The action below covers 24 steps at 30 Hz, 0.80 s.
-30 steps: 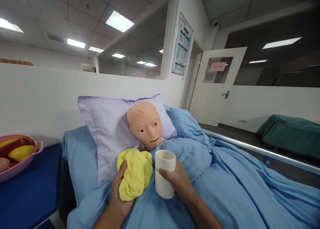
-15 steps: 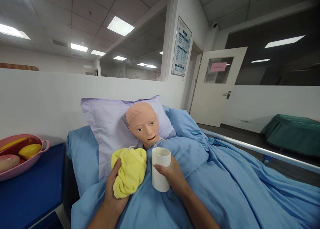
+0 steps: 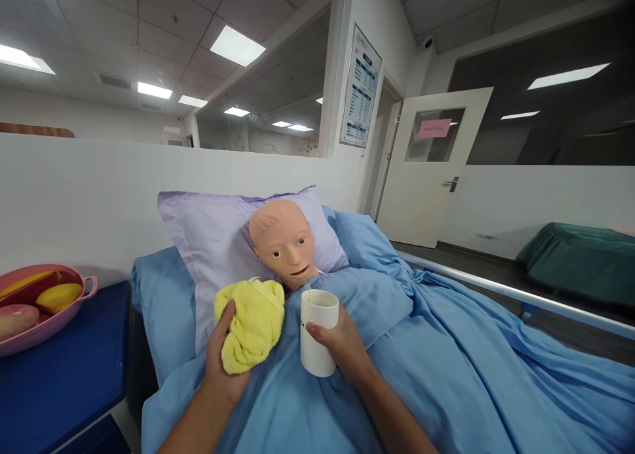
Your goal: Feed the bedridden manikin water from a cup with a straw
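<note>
A bald mannequin head [image 3: 282,237] rests on a lilac pillow [image 3: 208,242], its mouth slightly parted. My left hand [image 3: 223,361] grips a bunched yellow towel [image 3: 255,325] just below the chin's left side; most of its fingers are hidden behind the cloth. My right hand [image 3: 344,348] is wrapped round a white mug [image 3: 317,361], held upright over the bedding. A thin pale straw [image 3: 309,287] rises from the mug toward the mouth. Its upper end is close to the lower lip, but I cannot tell whether they touch.
Blue bedding [image 3: 446,361] covers the bed, with a metal side rail [image 3: 496,292] along the right. On the left, a pink basket [image 3: 54,328] of fruit stands on a blue bedside cabinet [image 3: 94,368]. An open door [image 3: 426,202] is at the back right.
My left hand and the yellow towel have shifted slightly left and up, away from the mug. The mug stays nearly where it was by the chin.
</note>
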Tool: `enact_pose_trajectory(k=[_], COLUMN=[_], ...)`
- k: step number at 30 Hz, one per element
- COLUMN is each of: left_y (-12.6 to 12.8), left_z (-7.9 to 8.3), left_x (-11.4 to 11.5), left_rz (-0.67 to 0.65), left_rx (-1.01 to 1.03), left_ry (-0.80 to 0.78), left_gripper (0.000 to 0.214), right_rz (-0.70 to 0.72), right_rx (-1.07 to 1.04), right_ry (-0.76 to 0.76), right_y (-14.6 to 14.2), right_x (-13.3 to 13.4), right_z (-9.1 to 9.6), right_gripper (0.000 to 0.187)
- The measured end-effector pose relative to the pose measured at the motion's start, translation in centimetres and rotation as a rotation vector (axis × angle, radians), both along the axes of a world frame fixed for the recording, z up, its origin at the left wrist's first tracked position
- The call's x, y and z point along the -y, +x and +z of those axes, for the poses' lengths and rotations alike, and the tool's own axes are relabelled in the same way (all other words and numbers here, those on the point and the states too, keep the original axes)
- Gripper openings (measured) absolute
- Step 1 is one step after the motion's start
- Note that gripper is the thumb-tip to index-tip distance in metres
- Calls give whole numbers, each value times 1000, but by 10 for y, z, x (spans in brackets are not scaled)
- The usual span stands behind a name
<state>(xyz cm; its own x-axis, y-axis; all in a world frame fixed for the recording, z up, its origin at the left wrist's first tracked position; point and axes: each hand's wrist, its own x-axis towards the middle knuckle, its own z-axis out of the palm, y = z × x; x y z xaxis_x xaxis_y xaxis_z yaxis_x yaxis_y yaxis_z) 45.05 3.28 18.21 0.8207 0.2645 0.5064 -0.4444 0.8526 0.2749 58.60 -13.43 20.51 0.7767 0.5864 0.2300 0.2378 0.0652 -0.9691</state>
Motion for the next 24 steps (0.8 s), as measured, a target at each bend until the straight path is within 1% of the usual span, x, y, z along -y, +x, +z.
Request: enact_pose_trajectory(k=[3, 5, 7, 9, 11, 13, 15, 17, 19, 21, 23, 24], left_y=[0, -2, -3, -5, -5, -2, 3, 9, 17, 24, 34, 40], left_z=[-1, 4, 15, 29, 44, 59, 71, 82, 90, 94, 93, 90], left_x=[-7, -7, -3, 4, 12, 18, 21, 23, 24, 26, 28, 28], left_rz=[32, 110, 244, 394, 536, 668, 804, 963, 1161, 1382, 1562, 1626], left_rx=[-26, -139, -338, -545, -673, -745, -762, -720, -658, -623, -577, -528], left_ry=[15, -1, -45, -81, -50, 61, 213, 362, 506, 650, 829, 941], left_gripper=[52, 47, 39, 34, 35, 39, 42, 39, 29, 24, 33, 39], right_rz=[4, 2, 11, 22, 32, 37, 50, 59, 67, 60, 43, 31], right_rx=[2, 18, 26, 26, 29, 39, 45, 53, 49, 28, 2, -4], right_ry=[7, 2, -3, 0, 8, 18, 24, 36, 58, 89, 121, 141], right_y=[-1, 0, 1, 2, 3, 5, 7, 9, 11, 13, 15, 16], right_x=[0, 1, 2, 2, 1, 0, -2, -2, 0, 5, 14, 19], right_z=[1, 1, 0, -1, -2, -4, -6, -8, -10, -13, -15, -16], right_gripper=[55, 54, 55, 55, 57, 59, 59, 58, 57, 57, 59, 59])
